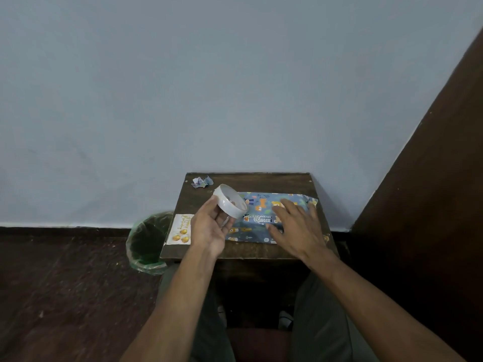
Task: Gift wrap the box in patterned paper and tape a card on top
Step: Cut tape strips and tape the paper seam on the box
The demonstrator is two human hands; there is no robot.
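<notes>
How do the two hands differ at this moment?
The left hand is raised, palm up, gripping the white roll of tape; the right hand lies palm down, fingers spread flat, on the box wrapped in blue animal-patterned paper. Both are over the small dark wooden table.

A small dark wooden surface (274, 182) stands against a pale blue wall (209, 87). A crumpled paper scrap (201, 181) lies at its far left corner. On the dark floor (65, 283) just beside its left edge stands a bin lined with a green bag (146, 244)
</notes>
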